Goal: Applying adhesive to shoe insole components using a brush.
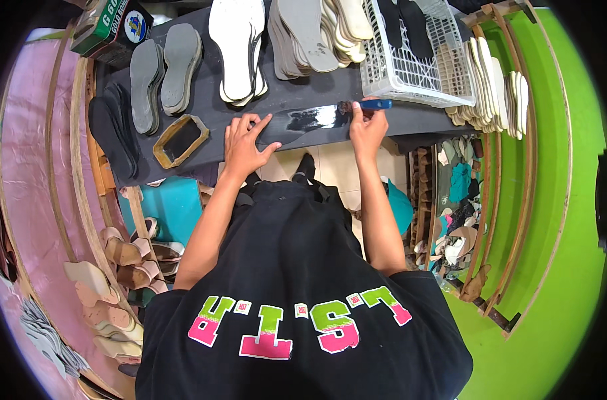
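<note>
A black insole [315,118] lies flat near the front edge of the dark worktable [213,139], its right part coated with a wet, glossy layer. My left hand [245,145] rests at the insole's left end, fingers spread and palm down. Between the thumb and fingers of my right hand [369,130] is a blue-handled brush [375,105]. Its dark, clotted bristles touch the insole's right end. Left of my left hand stands a shallow, many-sided glue tray [198,141] with a brownish crusted rim and dark inside.
Grey insoles [177,70], white insoles [235,47] and black insoles [110,130] are stacked along the table. A green and dark can [110,30] stands back left. A white plastic basket [410,83] holds black insoles; cream insoles [483,83] line its right side. Shoe racks [140,227] stand below left.
</note>
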Motion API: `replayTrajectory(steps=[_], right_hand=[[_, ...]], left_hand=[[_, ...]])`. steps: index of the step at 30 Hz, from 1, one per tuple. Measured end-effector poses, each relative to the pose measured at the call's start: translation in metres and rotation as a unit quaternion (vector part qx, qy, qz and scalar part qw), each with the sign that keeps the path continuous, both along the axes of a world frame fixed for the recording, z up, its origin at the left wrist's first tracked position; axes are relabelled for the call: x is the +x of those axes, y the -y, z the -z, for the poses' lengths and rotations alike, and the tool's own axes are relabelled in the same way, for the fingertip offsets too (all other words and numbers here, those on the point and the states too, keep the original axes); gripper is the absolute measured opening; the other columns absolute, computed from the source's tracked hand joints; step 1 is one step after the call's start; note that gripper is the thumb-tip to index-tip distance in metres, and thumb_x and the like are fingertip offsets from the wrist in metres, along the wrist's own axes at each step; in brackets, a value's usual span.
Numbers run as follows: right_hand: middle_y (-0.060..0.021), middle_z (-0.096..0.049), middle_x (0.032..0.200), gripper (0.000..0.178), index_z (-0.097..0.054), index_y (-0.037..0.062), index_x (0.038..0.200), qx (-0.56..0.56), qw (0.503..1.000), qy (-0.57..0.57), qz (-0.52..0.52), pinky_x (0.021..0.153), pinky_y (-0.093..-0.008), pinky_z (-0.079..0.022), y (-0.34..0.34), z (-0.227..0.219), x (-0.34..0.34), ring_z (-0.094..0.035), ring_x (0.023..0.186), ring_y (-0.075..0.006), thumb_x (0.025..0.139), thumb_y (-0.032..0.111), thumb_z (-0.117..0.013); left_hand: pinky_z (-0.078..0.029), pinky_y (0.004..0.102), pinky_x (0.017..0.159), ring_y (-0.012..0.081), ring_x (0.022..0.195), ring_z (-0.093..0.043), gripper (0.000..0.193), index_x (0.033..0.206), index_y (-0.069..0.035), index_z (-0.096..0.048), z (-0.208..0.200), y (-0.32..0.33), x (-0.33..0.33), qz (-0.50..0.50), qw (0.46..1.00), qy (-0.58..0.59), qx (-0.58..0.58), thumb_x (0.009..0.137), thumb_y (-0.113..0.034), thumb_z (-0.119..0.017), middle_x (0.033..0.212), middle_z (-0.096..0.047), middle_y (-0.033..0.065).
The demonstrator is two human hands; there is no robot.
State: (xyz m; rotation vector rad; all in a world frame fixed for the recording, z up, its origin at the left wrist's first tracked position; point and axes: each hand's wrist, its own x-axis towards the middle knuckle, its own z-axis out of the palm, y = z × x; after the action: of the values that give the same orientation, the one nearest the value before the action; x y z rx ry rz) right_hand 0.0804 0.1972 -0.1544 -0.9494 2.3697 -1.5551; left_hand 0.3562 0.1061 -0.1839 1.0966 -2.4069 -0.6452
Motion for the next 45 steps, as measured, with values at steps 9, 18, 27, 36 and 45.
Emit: replayTrajectory(steps=[9,18,27,36,45], right_hand=[[-0.0126,-0.068,0.099,0.024,-0.070,0.0076,0.105,-0.018,0.920,-0.190,-0.342,0.080,-0.0474,-0.055,0.010,0.004,0.083,-0.064,0.090,-0.0363,0.082,0.008,-0.077],[-0.0109,-0.063,0.086,0.021,-0.065,0.0047,0.096,-0.010,0.945,-0.260,-0.198,0.071,-0.0444,-0.053,0.003,-0.004,-0.010,-0.062,0.079,-0.0345,0.078,0.002,-0.075],[-0.0115,-0.073,0.091,0.017,-0.072,0.0049,0.098,-0.045,0.967,-0.066,-0.243,0.073,-0.0396,-0.058,0.009,0.004,0.058,-0.070,0.079,-0.0291,0.082,0.008,-0.078],[-0.0110,-0.061,0.092,0.035,-0.068,0.0084,0.105,0.026,0.947,-0.267,-0.177,0.079,-0.0475,-0.053,-0.008,-0.001,0.055,-0.060,0.084,-0.0350,0.071,-0.001,-0.073],[-0.0122,-0.072,0.080,0.007,-0.073,0.0014,0.096,-0.020,0.998,-0.002,-0.055,0.062,-0.0358,-0.054,-0.005,-0.004,0.091,-0.067,0.063,-0.0211,0.092,0.005,-0.077]], left_hand=[[-0.044,0.0406,0.096,0.0255,0.104,-0.056,0.074,0.138,-0.019,-0.076,0.008,-0.001,0.001,-0.017,1.000,0.000,-0.009,0.071,-0.043,-0.094,0.118,-0.062,0.0029],[-0.044,0.0420,0.099,0.0281,0.113,-0.060,0.072,0.134,-0.017,-0.077,0.003,-0.001,-0.004,-0.023,1.000,0.014,-0.006,0.071,-0.045,-0.094,0.119,-0.064,0.0064],[-0.047,0.0438,0.106,0.0319,0.118,-0.061,0.065,0.136,-0.013,-0.075,0.001,-0.001,0.005,-0.024,0.999,-0.015,0.028,0.074,-0.026,-0.091,0.122,-0.064,0.0102],[-0.055,0.0399,0.097,0.0310,0.104,-0.069,0.051,0.128,-0.005,-0.076,-0.003,0.009,0.021,0.041,0.995,-0.080,0.042,0.079,-0.013,-0.088,0.112,-0.068,0.0129],[-0.060,0.0333,0.080,0.0252,0.083,-0.073,0.026,0.113,-0.001,-0.079,0.020,0.018,0.045,0.044,0.975,-0.210,0.056,0.086,-0.001,-0.082,0.102,-0.075,0.0122]])
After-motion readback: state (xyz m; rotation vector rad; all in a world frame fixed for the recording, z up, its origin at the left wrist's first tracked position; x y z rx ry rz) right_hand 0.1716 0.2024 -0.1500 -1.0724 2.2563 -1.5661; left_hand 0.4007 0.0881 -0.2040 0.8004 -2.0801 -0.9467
